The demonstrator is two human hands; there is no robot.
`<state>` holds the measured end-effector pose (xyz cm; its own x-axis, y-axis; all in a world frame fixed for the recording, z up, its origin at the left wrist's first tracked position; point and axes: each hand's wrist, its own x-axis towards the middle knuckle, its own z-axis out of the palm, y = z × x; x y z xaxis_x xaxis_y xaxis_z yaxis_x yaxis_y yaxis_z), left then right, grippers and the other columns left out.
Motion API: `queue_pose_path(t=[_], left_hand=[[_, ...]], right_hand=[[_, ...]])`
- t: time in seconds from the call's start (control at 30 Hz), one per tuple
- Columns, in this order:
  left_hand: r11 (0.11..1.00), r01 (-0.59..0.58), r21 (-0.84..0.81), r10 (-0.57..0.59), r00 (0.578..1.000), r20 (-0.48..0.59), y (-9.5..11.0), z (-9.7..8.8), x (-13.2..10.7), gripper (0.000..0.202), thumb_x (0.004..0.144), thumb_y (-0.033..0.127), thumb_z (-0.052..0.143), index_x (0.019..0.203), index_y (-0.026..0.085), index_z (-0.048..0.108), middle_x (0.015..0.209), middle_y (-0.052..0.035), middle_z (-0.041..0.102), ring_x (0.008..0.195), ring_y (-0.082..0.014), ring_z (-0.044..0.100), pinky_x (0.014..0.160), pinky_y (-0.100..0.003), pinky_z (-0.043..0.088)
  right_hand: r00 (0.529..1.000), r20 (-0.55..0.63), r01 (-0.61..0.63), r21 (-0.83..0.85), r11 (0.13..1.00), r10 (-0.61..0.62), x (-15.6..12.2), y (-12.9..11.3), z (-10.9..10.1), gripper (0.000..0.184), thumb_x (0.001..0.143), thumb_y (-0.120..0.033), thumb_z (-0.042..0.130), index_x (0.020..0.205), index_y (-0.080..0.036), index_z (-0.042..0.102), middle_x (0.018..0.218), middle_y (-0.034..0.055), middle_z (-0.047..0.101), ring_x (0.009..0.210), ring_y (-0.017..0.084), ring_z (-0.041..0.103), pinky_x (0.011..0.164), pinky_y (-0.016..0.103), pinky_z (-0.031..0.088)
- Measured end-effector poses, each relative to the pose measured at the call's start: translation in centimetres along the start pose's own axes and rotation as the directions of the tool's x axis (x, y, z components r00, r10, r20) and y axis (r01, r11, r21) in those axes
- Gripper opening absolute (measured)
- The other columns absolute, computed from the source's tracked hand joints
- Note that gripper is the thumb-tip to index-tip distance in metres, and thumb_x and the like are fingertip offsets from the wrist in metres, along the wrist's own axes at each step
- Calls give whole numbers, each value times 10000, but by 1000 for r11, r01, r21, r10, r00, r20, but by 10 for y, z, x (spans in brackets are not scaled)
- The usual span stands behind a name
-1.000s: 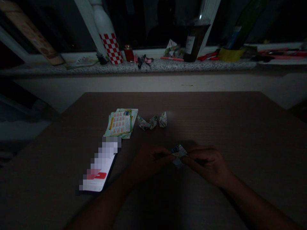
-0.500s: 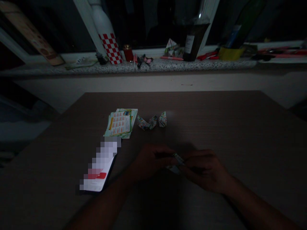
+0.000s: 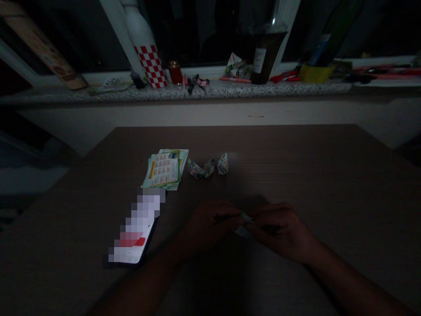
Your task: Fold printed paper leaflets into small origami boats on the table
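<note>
Between my two hands is a small folded piece of printed paper (image 3: pixel 242 231), pale with green print. My left hand (image 3: pixel 210 223) pinches its left side between thumb and fingers. From the other side, my right hand (image 3: pixel 279 226) grips it with thumb and forefinger, the fingertips of both hands almost meeting. The dim light hides the exact folds. Beyond my hands stand folded paper pieces: one pair touching (image 3: pixel 196 169) and a single pointed one (image 3: pixel 222 164) just right of it. Left of them lies a stack of printed paper slips (image 3: pixel 164 169).
A lit phone (image 3: pixel 138 232), partly pixelated, lies left of my left forearm on the wooden table (image 3: pixel 296 162). Along the granite sill (image 3: pixel 223 91) behind stand a red-and-white checked bottle (image 3: pixel 151 63), a red jar (image 3: pixel 175 73), a dark cup (image 3: pixel 263 61) and several pens.
My left fingers have shifted slightly to the right, closer to my right fingertips. The paper between them has turned a little, and less of its upper edge shows.
</note>
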<state>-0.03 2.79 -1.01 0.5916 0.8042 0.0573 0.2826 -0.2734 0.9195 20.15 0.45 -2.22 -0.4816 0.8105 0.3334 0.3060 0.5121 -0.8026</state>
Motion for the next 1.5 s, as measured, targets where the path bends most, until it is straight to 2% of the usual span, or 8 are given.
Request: queue_pose_path(t=[0.4,0.57,0.67,0.77,0.87,1.07,1.2,1.5], left_hand=[[1000,16,21,-15,996,-83,-3,6,-2,209,862,302,583,821,151,721,739,-20,670,682,-120,599,608,-208,412],[997,50,-66,-59,989,-137,-2,6,-3,199,846,295,600,780,145,712,699,-10,658,644,-113,578,587,-204,404],[994,56,-92,-73,980,-184,-1,4,-3,190,832,281,611,745,139,701,672,-6,648,622,-113,567,581,-206,408],[993,55,-104,-81,960,-269,-1,3,-3,177,829,279,612,757,140,697,676,-5,646,629,-116,569,582,-204,418],[997,29,-65,-48,944,-325,0,6,-3,169,833,276,607,770,148,696,679,-2,642,629,-114,569,569,-198,418],[997,-58,59,76,933,-351,2,12,-5,119,835,209,602,792,162,702,713,1,668,650,-106,595,605,-194,434],[996,-42,75,68,918,-391,2,13,-4,118,834,209,606,791,166,707,672,10,656,605,-93,584,554,-182,416],[995,-41,93,72,929,-362,2,12,-5,133,836,212,603,762,157,699,660,10,652,603,-90,582,566,-182,413]], right_hand=[[1000,-27,-14,-30,999,13,1,1,2,247,848,-186,568,606,-156,611,559,-3,533,475,89,456,433,225,328],[994,-86,61,-3,998,-61,1,-1,3,146,840,-161,590,714,-156,665,661,46,671,561,130,611,494,231,458],[978,-190,88,-19,996,-90,0,-1,4,53,797,-143,649,820,-184,674,741,47,724,616,151,671,548,239,526],[946,-323,12,-22,1000,-18,-1,0,5,276,751,-141,708,1007,-220,643,744,17,742,623,155,693,592,239,561],[934,-344,-83,53,995,96,-2,2,6,390,734,-161,728,1103,-229,620,753,6,752,637,157,704,613,235,572],[915,-317,-206,165,965,249,2,-1,10,70,736,-225,719,789,-184,740,705,43,760,578,165,698,512,218,551],[899,-314,-233,247,940,306,5,-4,10,67,711,-220,737,762,-180,757,692,45,763,568,165,700,509,211,551],[898,-233,-272,374,887,373,6,-5,7,45,696,-221,760,738,-211,773,688,23,767,569,145,699,499,178,530]])
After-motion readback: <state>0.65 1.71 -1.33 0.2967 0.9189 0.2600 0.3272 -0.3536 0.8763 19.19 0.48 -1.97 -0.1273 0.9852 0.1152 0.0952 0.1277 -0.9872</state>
